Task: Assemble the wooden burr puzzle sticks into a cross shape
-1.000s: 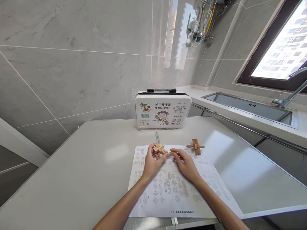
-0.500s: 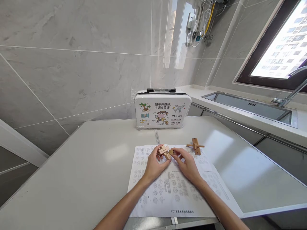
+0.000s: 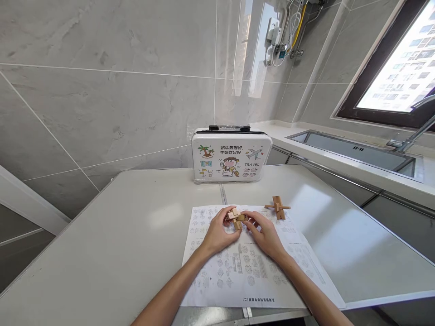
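Observation:
My left hand [image 3: 216, 233] and my right hand [image 3: 264, 233] meet over a printed instruction sheet [image 3: 244, 271] on the white table [image 3: 118, 253]. Between their fingertips sits a small wooden interlocking puzzle [image 3: 235, 216]. The left fingers curl round its left side. The right fingers pinch a wooden piece against its right side. A second wooden cross-shaped puzzle [image 3: 277, 207] lies on the table just beyond the sheet's far right corner, apart from both hands.
A small white suitcase-shaped case [image 3: 231, 156] with cartoon prints stands against the tiled wall behind the sheet. A steel sink [image 3: 356, 151] with a tap [image 3: 411, 136] runs along the counter at right, under a window. The table's front edge is near my forearms.
My right hand has brought a small wooden piece leftward against the puzzle in my left hand. Both hands have closed in together; the cross-shaped puzzle has not moved.

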A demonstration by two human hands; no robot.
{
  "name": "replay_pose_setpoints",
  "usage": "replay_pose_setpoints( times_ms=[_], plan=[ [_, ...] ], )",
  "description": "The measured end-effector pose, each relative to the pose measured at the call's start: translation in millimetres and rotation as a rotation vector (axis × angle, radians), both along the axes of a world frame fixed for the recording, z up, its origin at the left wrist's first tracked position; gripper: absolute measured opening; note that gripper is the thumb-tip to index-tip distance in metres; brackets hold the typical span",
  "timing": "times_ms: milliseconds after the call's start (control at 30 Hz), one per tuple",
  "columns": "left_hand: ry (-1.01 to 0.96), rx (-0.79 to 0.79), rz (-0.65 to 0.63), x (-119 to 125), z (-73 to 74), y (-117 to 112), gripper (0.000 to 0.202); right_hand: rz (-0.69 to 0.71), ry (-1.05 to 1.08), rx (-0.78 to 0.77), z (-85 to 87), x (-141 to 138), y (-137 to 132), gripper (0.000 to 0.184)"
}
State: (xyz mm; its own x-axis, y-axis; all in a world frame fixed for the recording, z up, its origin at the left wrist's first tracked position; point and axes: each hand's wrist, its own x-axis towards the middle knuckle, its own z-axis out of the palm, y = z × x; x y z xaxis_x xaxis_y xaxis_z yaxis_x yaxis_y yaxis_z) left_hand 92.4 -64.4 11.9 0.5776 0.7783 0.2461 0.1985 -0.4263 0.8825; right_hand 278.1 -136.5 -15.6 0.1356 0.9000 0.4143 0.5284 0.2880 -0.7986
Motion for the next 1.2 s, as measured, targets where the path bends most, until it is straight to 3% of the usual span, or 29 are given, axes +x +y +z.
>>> replay_pose_setpoints(
  times_ms=[100,300,867,1033,1200],
  plan=[
    [0.016,0.024,-0.057,-3.4,2.9,2.3,0.063,0.036,0.01,-0.016,2.5,-0.7,-1.1,0.028],
    [0.064,0.053,-0.055,-7.7,4.3,5.7,0.064,0.068,0.064,-0.036,6.5,-1.1,-2.5,0.025],
    [0.08,-0.059,-0.114,-9.5,6.2,7.9,0.067,0.1,0.164,-0.083,6.7,-1.6,-3.3,0.027],
    [0.028,-0.158,-0.109,-8.4,4.2,9.6,0.071,0.11,0.327,-0.179,2.6,-1.7,-1.3,0.04],
    [-0.108,-0.3,-0.212,-8.6,1.5,11.9,0.074,0.138,0.306,-0.222,6.3,-4.9,-1.7,0.04]
  ],
)
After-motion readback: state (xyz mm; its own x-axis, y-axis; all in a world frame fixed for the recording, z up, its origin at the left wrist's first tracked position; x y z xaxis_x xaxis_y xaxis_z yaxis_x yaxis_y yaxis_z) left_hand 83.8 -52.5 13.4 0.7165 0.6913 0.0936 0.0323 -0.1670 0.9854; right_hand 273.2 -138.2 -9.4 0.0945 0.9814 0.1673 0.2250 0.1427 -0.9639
